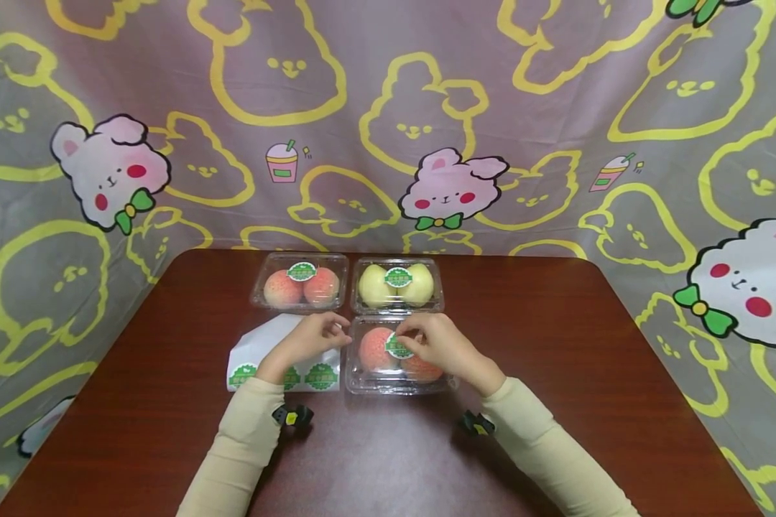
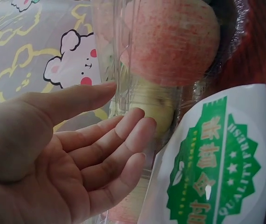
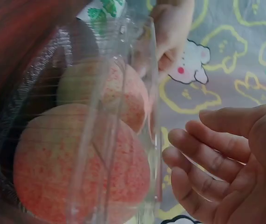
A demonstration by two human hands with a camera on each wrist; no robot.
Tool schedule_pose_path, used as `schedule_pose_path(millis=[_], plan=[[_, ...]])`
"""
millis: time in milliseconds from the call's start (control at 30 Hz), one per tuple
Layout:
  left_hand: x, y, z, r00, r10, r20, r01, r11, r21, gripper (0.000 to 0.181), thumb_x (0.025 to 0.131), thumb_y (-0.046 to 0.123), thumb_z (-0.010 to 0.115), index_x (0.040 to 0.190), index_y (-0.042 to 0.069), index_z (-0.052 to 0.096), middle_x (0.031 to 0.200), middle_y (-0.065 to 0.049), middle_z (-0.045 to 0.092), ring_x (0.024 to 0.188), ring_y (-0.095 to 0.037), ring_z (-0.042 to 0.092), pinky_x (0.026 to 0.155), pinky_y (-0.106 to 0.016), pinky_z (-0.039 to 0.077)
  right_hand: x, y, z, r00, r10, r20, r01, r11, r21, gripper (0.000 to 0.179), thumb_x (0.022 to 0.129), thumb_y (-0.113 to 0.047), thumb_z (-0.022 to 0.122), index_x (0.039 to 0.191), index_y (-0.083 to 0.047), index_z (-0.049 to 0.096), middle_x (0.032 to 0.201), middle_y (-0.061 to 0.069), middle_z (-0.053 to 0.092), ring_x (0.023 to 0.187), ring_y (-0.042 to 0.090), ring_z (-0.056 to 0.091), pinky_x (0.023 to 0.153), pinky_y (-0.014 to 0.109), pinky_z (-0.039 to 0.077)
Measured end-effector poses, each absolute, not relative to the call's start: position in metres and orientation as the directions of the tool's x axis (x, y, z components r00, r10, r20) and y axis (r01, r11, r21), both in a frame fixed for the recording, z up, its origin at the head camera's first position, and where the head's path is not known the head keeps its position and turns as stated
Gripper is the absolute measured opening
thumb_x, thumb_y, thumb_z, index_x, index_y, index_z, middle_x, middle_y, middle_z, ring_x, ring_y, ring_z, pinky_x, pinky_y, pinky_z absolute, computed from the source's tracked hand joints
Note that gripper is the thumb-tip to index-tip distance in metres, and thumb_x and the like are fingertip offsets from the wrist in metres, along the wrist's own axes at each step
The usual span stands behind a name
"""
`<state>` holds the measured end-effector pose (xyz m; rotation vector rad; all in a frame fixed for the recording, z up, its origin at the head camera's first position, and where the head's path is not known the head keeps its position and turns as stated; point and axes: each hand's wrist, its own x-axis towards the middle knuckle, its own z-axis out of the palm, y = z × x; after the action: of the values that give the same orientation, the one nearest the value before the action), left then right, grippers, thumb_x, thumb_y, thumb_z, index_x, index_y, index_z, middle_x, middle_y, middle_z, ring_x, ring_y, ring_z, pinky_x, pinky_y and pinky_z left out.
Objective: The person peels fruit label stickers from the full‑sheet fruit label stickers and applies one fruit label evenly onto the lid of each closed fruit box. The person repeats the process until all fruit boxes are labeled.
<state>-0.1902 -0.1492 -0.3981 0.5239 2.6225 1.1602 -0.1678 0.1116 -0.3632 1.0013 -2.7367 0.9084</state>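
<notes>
A clear plastic box (image 1: 368, 386) with two speckled red round fruits (image 3: 77, 163) stands closest to the person. On its lid is a green-and-white round sticker (image 1: 397, 349). My right hand (image 1: 441, 343) is over this lid, fingertips right at the sticker; in the right wrist view its fingers bend loosely with nothing between them. The left hand (image 1: 305, 340) hovers at the box's left side, above a white sticker sheet (image 1: 252, 341). Its fingers are relaxed and empty in the left wrist view. Green stickers (image 2: 216, 172) line the sheet's near edge, one partly behind the left wrist.
Behind stand two more stickered clear boxes: one with red fruits (image 1: 283, 289) at the left, one with pale yellow fruits (image 1: 417, 287) at the right. All rest on a dark brown table (image 1: 556, 345). A cartoon-printed cloth (image 1: 336, 143) hangs around its back and sides.
</notes>
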Motion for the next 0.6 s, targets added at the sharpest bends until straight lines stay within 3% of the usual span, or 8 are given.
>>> schedule_pose_path(millis=[367,600], plan=[[-0.190,-0.147,-0.399,-0.918,0.392,-0.068,0.217,0.637,0.740,0.037,0.088,0.018,0.068,0.115,-0.006,0.062,0.095,-0.019,0.070,0.084,-0.021,0.067,0.073,-0.028,0.053,-0.154,0.108,-0.374,-0.629,-0.681,0.374,-0.773,0.598,-0.212,0.012,0.086,-0.020,0.070,0.094,-0.012,0.071,0.098,0.001,0.071,0.095,0.016,0.066,0.084,0.030,0.055],[-0.191,-0.146,-0.401,-0.916,0.396,-0.063,0.222,0.632,0.743,0.036,0.088,0.017,0.068,0.115,-0.006,0.061,0.095,-0.019,0.070,0.084,-0.021,0.066,0.074,-0.030,0.053,-0.152,0.111,-0.384,-0.490,-0.757,0.433,-0.855,0.514,-0.070,0.022,0.084,-0.021,0.072,0.102,-0.008,0.071,0.108,0.004,0.071,0.103,0.017,0.066,0.095,0.031,0.052]])
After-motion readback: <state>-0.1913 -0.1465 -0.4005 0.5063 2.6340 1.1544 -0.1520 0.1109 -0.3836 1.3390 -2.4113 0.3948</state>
